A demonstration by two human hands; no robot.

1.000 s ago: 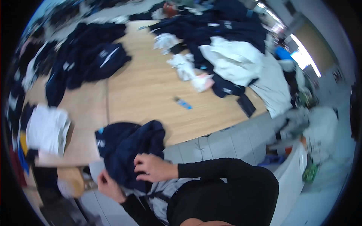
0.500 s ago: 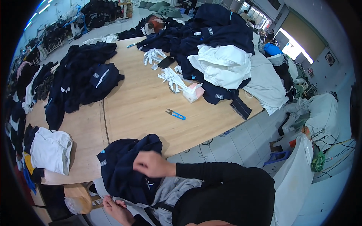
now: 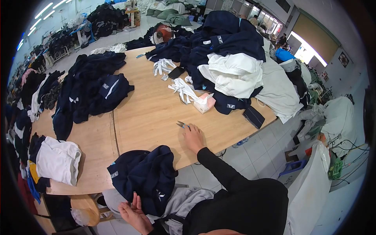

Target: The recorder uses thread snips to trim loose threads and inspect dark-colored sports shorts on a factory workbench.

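My right hand [image 3: 194, 138] is stretched out over the table, its fingers closed round the blue handle of a pair of thread snips [image 3: 181, 124]; the metal blades stick out past the fingertips. A navy garment [image 3: 143, 174] lies bunched across the table's near edge and my lap, with a small grey patch at its left side. Close to its lower edge is my left hand [image 3: 135, 216], palm turned up, fingers half bent and apart. I see nothing held in it.
On the wooden table [image 3: 152, 105] lie navy garments [image 3: 90, 88] at left, folded white cloth [image 3: 58, 159] at near left, and a large navy and white pile [image 3: 235, 47] at far right. White strips [image 3: 183, 88] and a pink-white packet [image 3: 204, 103] lie near that pile. A stool [image 3: 84, 203] stands below.
My right hand has moved from above the navy garment out to the thread snips and taken hold of them. My left hand has shifted slightly right and up, its fingers raised. The view has tilted a little.
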